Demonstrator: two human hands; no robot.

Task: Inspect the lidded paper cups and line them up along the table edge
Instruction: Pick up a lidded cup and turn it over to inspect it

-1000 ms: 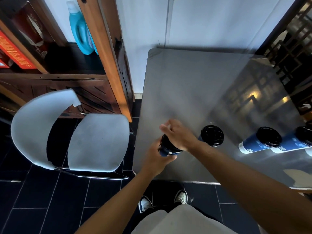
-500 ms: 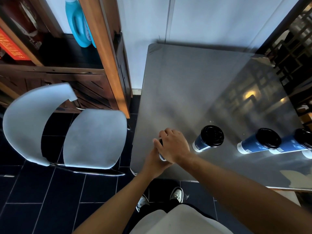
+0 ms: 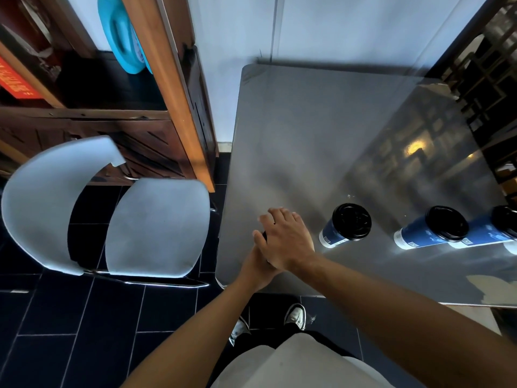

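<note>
Dark floor tiles [image 3: 70,326] are seen under a grey table [image 3: 307,141], which is set against a pale wall [image 3: 335,26]. Near the table's front left corner a cup [image 3: 264,234] is almost wholly covered by both hands, so that only a dark sliver of its lid is shown. It is covered from above by the right hand [image 3: 285,239], whose fingers are curled over the lid; the left hand [image 3: 256,266] is placed low at the cup's near side, under the right wrist, and its fingers are hidden, so whether it grasps the cup cannot be told. To the right, three more blue cups with black lids are stood upright in a row near the front edge: a second cup [image 3: 345,225] just beside the right hand, a third cup [image 3: 430,231] farther along, and a fourth cup [image 3: 500,229] touching or overlapping the third, cut by the picture's edge. A pale chair [image 3: 156,225] is placed left of the table, close to its corner. Behind it a wooden shelf [image 3: 167,88] is seen, with a blue bottle [image 3: 123,37] on it and a red box [image 3: 16,82] at the far left. Two shoes [image 3: 295,315] are seen on the tiles below the table edge.
</note>
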